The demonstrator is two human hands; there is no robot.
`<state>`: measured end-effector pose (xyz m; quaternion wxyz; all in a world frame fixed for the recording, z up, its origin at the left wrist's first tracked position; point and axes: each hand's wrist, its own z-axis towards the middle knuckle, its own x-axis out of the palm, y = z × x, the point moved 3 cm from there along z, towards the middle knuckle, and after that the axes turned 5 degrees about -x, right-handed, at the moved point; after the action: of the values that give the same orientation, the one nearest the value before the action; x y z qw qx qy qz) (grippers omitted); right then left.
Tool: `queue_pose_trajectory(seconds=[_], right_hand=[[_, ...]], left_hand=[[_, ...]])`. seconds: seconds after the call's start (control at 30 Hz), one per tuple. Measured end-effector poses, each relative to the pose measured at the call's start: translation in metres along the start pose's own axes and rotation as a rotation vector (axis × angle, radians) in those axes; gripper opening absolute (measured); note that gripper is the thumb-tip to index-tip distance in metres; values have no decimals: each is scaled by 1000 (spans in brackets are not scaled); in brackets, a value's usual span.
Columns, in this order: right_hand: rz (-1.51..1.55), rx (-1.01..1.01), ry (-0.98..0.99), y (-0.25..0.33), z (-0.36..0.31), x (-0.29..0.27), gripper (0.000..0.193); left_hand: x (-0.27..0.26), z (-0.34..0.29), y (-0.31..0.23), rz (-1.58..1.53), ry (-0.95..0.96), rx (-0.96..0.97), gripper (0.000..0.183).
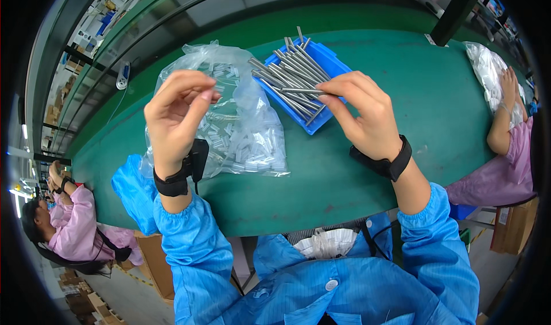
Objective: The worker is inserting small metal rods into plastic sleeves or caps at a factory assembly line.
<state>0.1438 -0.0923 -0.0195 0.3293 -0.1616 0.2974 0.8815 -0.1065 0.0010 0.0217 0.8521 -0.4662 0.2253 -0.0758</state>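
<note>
While the right hand (367, 110) grips one rod (301, 90) by its end, I see this rod over the blue bin (334, 62), where many other rods (297, 64) lie. The left hand (175, 110), with bent fingers, is over the clear bag (265, 104) of small tubes (252, 156); I cannot tell whether its fingertips hold something. Bin and bag lie on the green table (321, 181).

This looks like a factory workshop: green workbench (338, 178), pink-smocked co-workers (73, 227), cardboard boxes (512, 230).

Crumpled blue plastic (133, 188) lies at left; far right, a pink-clad co-worker (513, 153) touches a whitish bag (484, 72).
</note>
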Motion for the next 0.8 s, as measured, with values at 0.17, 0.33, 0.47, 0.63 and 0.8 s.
queue_pose_trajectory(seconds=[0.17,0.33,0.47,0.63,0.8], right_hand=[[-5,-70,-15,2,1,1,12],[-11,-89,33,3,0,3,15],[-22,-109,42,1,0,4,17],[-19,-98,54,0,-1,3,17],[-7,-99,53,0,0,4,17]], left_hand=[[19,-1,-3,-57,72,85,18],[42,-4,-4,-74,163,-15,18],[44,-4,-1,-51,155,-6,16],[44,-4,-2,-22,173,5,18],[43,-4,-2,27,178,20,17]])
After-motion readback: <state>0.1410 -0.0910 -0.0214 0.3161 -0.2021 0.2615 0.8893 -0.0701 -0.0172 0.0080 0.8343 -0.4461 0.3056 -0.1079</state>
